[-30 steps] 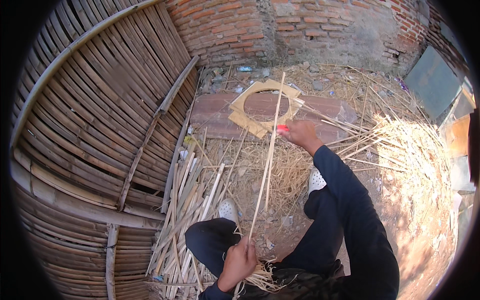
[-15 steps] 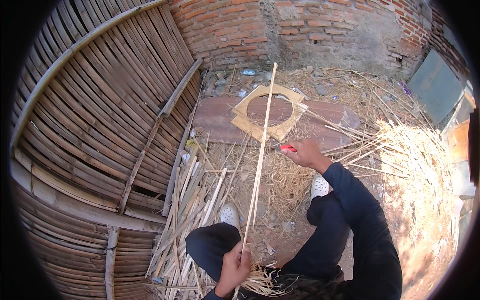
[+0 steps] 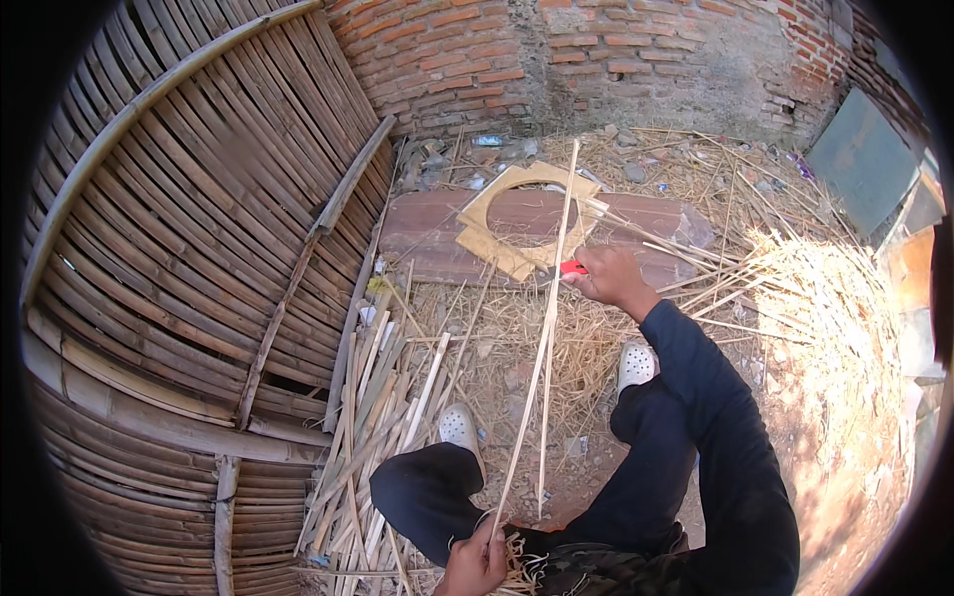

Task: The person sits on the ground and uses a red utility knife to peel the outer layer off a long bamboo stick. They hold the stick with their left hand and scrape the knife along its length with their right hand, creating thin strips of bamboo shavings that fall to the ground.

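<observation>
A long, pale bamboo strip (image 3: 526, 417) runs from my lap up and away past the wooden board. My left hand (image 3: 476, 564) pinches its near end, close to my left knee. My right hand (image 3: 608, 277) is closed round the red handle of a knife (image 3: 572, 268), whose blade lies against the strip. Near the blade the strip parts into two: one length reaches my left hand, while a thinner one (image 3: 544, 427) hangs loose with its lower end free. Fine shavings (image 3: 525, 568) lie on my lap.
A yellowish board with a round hole (image 3: 477, 243) rests on a brown ridged sheet (image 3: 417, 243). Split bamboo pieces (image 3: 373, 437) are piled left of my left foot. More strips (image 3: 715, 283) lie at right. A bamboo-slat wall (image 3: 199, 228) and a brick wall (image 3: 447, 60) enclose the spot.
The strip has shifted and tilted rightward, and its split has opened wider. My left hand has moved down toward me; my right hand with the knife has moved slightly up and away.
</observation>
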Action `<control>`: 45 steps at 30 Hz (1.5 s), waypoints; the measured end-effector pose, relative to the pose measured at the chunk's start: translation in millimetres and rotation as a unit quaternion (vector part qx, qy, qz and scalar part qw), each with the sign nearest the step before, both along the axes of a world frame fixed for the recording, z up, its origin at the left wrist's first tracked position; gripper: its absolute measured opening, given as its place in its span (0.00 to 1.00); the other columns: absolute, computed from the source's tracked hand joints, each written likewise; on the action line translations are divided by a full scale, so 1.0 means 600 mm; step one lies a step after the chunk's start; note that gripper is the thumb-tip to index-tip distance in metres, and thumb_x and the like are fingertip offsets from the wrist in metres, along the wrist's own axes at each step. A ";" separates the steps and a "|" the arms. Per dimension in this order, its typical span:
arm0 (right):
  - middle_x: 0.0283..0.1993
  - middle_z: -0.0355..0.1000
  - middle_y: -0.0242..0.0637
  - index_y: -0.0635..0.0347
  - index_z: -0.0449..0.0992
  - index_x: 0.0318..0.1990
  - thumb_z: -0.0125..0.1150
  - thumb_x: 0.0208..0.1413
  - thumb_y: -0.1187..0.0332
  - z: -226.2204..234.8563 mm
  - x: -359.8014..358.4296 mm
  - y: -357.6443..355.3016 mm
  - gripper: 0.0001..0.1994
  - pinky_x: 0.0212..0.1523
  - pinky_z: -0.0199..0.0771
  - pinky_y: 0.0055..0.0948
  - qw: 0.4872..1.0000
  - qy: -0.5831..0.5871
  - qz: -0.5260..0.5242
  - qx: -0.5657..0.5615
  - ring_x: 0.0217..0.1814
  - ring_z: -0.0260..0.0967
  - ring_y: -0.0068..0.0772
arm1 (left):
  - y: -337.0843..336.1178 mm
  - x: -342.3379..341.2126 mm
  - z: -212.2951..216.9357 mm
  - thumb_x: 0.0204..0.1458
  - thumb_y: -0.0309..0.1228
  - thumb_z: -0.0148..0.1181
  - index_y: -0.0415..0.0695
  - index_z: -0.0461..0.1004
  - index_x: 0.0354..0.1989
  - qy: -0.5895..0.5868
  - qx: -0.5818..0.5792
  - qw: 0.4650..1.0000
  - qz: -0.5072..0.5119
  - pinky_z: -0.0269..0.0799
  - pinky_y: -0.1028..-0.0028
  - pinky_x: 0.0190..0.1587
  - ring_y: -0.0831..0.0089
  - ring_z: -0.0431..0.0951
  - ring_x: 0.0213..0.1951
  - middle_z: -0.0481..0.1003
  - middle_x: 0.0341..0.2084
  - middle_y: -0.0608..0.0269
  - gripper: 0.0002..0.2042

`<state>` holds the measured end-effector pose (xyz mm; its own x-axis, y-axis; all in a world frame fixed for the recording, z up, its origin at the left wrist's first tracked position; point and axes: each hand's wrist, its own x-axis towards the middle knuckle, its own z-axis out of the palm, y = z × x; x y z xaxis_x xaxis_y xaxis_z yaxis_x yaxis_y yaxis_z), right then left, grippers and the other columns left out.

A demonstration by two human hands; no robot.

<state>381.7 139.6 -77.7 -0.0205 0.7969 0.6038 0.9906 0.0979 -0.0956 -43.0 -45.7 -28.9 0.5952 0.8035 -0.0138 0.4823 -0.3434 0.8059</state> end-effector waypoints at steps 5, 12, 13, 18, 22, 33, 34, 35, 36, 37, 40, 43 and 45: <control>0.18 0.70 0.40 0.55 0.72 0.27 0.45 0.54 0.36 0.025 0.017 0.025 0.29 0.20 0.67 0.40 0.998 -0.048 -0.014 0.027 0.19 0.70 0.43 | -0.011 -0.013 0.022 0.60 0.27 0.42 0.36 0.69 0.53 0.007 -0.097 0.995 0.016 0.71 0.64 0.27 0.57 0.76 0.21 0.72 0.19 0.50 0.16; 0.19 0.71 0.41 0.55 0.74 0.29 0.45 0.56 0.39 0.079 0.111 0.077 0.27 0.23 0.68 0.43 0.991 -0.052 -0.123 -0.014 0.22 0.72 0.44 | -0.047 -0.033 0.037 0.61 0.30 0.42 0.42 0.69 0.54 0.029 -0.117 0.991 0.054 0.68 0.65 0.25 0.64 0.71 0.19 0.70 0.17 0.51 0.16; 0.19 0.72 0.41 0.55 0.74 0.29 0.45 0.56 0.39 0.089 0.099 0.073 0.27 0.23 0.68 0.43 0.989 -0.072 -0.122 -0.031 0.22 0.72 0.44 | -0.049 -0.035 0.029 0.61 0.30 0.43 0.42 0.69 0.54 0.020 -0.124 0.991 0.055 0.68 0.64 0.25 0.63 0.71 0.19 0.70 0.18 0.50 0.16; 0.22 0.74 0.42 0.57 0.76 0.34 0.40 0.58 0.37 0.065 0.108 0.098 0.30 0.27 0.71 0.45 0.984 -0.073 -0.147 -0.077 0.26 0.74 0.47 | -0.036 -0.040 -0.005 0.61 0.32 0.44 0.43 0.69 0.54 0.014 -0.107 0.993 0.057 0.70 0.65 0.26 0.58 0.74 0.21 0.73 0.20 0.48 0.16; 0.28 0.75 0.49 0.59 0.78 0.36 0.33 0.60 0.38 0.045 0.221 0.076 0.34 0.34 0.72 0.49 0.911 0.111 -0.389 -0.082 0.33 0.74 0.53 | -0.081 -0.101 -0.040 0.58 0.30 0.44 0.42 0.66 0.57 0.061 -0.117 0.991 0.006 0.69 0.59 0.40 0.49 0.75 0.34 0.74 0.29 0.41 0.18; 0.22 0.71 0.54 0.63 0.75 0.27 0.41 0.61 0.43 0.018 0.199 -0.007 0.29 0.30 0.66 0.49 0.962 0.124 -0.243 -0.026 0.27 0.70 0.58 | -0.032 -0.092 -0.022 0.62 0.36 0.44 0.40 0.71 0.51 0.001 -0.097 0.987 0.131 0.70 0.72 0.34 0.71 0.74 0.32 0.76 0.32 0.56 0.16; 0.22 0.70 0.53 0.62 0.75 0.27 0.41 0.61 0.44 0.013 0.184 -0.010 0.29 0.30 0.66 0.49 0.963 0.135 -0.231 -0.032 0.27 0.69 0.58 | -0.023 -0.086 0.005 0.62 0.36 0.44 0.40 0.71 0.51 0.029 -0.154 0.978 0.138 0.70 0.73 0.36 0.71 0.74 0.33 0.76 0.33 0.56 0.16; 0.22 0.70 0.53 0.62 0.75 0.27 0.41 0.61 0.44 0.012 0.165 -0.011 0.29 0.30 0.65 0.49 0.964 0.148 -0.219 -0.036 0.27 0.69 0.58 | -0.019 -0.084 0.019 0.62 0.36 0.44 0.39 0.71 0.51 0.056 -0.207 0.966 0.146 0.70 0.73 0.38 0.71 0.74 0.35 0.76 0.34 0.55 0.16; 0.21 0.70 0.53 0.62 0.75 0.27 0.41 0.61 0.44 0.009 0.145 -0.012 0.28 0.29 0.65 0.49 0.964 0.160 -0.207 -0.041 0.26 0.69 0.57 | -0.020 -0.086 0.017 0.62 0.36 0.45 0.39 0.71 0.51 0.036 -0.189 0.970 0.145 0.70 0.73 0.40 0.71 0.74 0.36 0.76 0.34 0.54 0.16; 0.21 0.70 0.52 0.62 0.75 0.27 0.42 0.61 0.44 0.011 0.120 -0.013 0.28 0.29 0.65 0.49 0.966 0.177 -0.183 -0.040 0.26 0.69 0.57 | -0.020 -0.087 0.010 0.62 0.36 0.45 0.39 0.71 0.51 0.014 -0.170 0.975 0.145 0.70 0.73 0.42 0.71 0.74 0.37 0.76 0.34 0.54 0.16; 0.21 0.70 0.51 0.62 0.74 0.27 0.43 0.60 0.44 0.020 0.035 -0.015 0.28 0.28 0.66 0.49 0.972 0.200 -0.108 -0.057 0.25 0.69 0.56 | -0.007 -0.079 -0.032 0.61 0.34 0.47 0.40 0.70 0.52 -0.094 -0.178 0.969 0.144 0.62 0.79 0.32 0.80 0.67 0.27 0.70 0.24 0.63 0.15; 0.21 0.71 0.48 0.61 0.74 0.26 0.46 0.58 0.43 0.043 -0.049 -0.030 0.27 0.26 0.66 0.47 0.979 0.174 -0.029 -0.104 0.24 0.70 0.53 | 0.054 -0.038 -0.027 0.62 0.28 0.44 0.34 0.66 0.53 -0.191 -0.355 0.908 0.115 0.46 0.83 0.17 0.90 0.52 0.14 0.57 0.13 0.79 0.14; 0.19 0.70 0.45 0.60 0.73 0.25 0.48 0.57 0.42 0.059 -0.095 -0.030 0.27 0.24 0.67 0.45 0.979 0.161 0.026 -0.121 0.22 0.70 0.50 | 0.109 0.008 -0.017 0.62 0.28 0.44 0.34 0.66 0.53 -0.226 -0.358 0.902 0.081 0.45 0.83 0.17 0.90 0.51 0.14 0.56 0.13 0.80 0.14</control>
